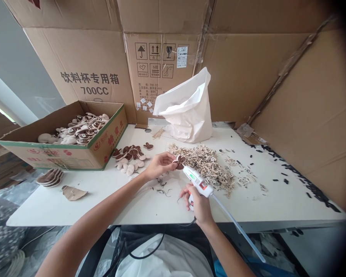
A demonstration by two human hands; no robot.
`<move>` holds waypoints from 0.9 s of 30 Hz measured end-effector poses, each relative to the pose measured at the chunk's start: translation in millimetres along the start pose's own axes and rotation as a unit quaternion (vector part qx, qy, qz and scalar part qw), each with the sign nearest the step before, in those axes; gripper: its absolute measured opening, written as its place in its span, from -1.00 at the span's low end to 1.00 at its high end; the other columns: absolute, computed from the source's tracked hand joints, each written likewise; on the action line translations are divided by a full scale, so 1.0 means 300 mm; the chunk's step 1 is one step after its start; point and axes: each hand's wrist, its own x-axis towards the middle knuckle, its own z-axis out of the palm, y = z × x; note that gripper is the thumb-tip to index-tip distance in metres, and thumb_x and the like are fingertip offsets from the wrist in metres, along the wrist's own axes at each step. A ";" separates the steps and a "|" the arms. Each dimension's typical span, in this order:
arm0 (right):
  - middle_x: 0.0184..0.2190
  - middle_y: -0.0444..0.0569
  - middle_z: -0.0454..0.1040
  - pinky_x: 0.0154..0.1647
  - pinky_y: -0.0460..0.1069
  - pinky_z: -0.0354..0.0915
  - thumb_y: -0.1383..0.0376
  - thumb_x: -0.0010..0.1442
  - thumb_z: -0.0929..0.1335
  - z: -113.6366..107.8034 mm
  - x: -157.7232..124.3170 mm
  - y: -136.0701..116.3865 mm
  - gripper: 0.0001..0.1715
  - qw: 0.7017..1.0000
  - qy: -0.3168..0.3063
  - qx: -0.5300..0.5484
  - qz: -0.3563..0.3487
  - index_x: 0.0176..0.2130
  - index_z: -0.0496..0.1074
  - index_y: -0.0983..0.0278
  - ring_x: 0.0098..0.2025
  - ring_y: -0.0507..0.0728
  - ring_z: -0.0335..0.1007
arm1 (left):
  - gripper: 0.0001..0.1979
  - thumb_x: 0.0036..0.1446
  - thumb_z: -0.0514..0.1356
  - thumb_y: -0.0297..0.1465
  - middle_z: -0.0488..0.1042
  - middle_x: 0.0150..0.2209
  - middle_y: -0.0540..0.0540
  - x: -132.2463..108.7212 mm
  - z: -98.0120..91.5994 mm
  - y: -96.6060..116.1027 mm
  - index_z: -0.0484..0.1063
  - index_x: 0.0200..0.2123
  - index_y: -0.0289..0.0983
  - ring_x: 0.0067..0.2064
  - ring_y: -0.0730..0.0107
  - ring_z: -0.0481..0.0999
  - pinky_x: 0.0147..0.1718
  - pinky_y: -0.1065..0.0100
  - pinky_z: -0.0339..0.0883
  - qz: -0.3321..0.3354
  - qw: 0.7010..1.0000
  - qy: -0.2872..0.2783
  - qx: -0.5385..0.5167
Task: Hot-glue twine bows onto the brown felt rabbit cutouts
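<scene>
- Your left hand [161, 165] has its thumb and fingers pinching the small brown piece [178, 163], held above the bench [109, 204] near its middle; the fingertips cover part of it, so its full outline is hard to read.
- Your right hand [200, 204] has its fingers curled around the handle of the white glue gun [195, 177], hiding most of the grip; whether a finger presses the trigger, you cannot tell.
- The nozzle points at the brown piece, but contact or a slight gap cannot be made out.
- Your forearms run out of the picture at the bottom, and the black cable [150, 257] is partly lost below the bench.
- The white bag [187, 119] conceals whatever it holds.
- In the open box [111, 142], the walls hide the lower part of the heaped soft pieces [88, 129].
- Dark blur swallows the upper right corner.
- The bench's front edge runs just beyond your right wrist; the pale rod [239, 227] behind the gun crosses that edge.
- Cardboard walls [230, 73] close in the back and right sides.
- The strip pile [204, 163] crowds the gun's far side.
- White surface stretches between your left forearm and the torn cardboard [73, 193], and right of your right hand toward the black bits [302, 181].
</scene>
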 end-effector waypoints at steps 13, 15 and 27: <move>-0.61 -0.06 0.51 -0.70 -0.11 0.10 0.10 0.19 0.40 -0.002 -0.005 -0.008 -0.70 1.000 0.004 -0.013 -0.004 -0.44 0.43 0.25 -0.71 -0.02 0.15 | -0.63 0.16 0.45 -0.26 0.64 -0.14 -0.26 0.001 -0.012 -0.007 0.47 -0.11 -0.37 -0.16 0.21 0.70 -0.21 0.30 0.57 0.022 1.000 -0.003 -0.006; -0.60 -0.06 0.53 -0.69 -0.10 0.11 0.11 0.20 0.40 -0.003 -0.005 -0.007 -0.70 1.000 0.005 -0.014 -0.008 -0.45 0.42 0.25 -0.71 -0.02 0.16 | -0.64 0.16 0.45 -0.27 0.64 -0.14 -0.26 0.000 -0.014 -0.005 0.47 -0.12 -0.36 -0.16 0.20 0.70 -0.21 0.29 0.57 0.024 1.000 -0.007 -0.002; -0.51 -0.04 0.59 -0.74 -0.11 0.09 0.01 0.20 0.43 -0.014 0.016 0.015 -0.65 0.997 0.046 0.056 -0.015 -0.25 0.46 0.25 -0.72 0.00 0.25 | -0.61 0.14 0.46 -0.21 0.64 -0.23 -0.20 -0.004 -0.014 -0.001 0.46 -0.13 -0.34 -0.25 0.29 0.67 -0.22 0.29 0.53 -0.012 1.000 -0.017 0.009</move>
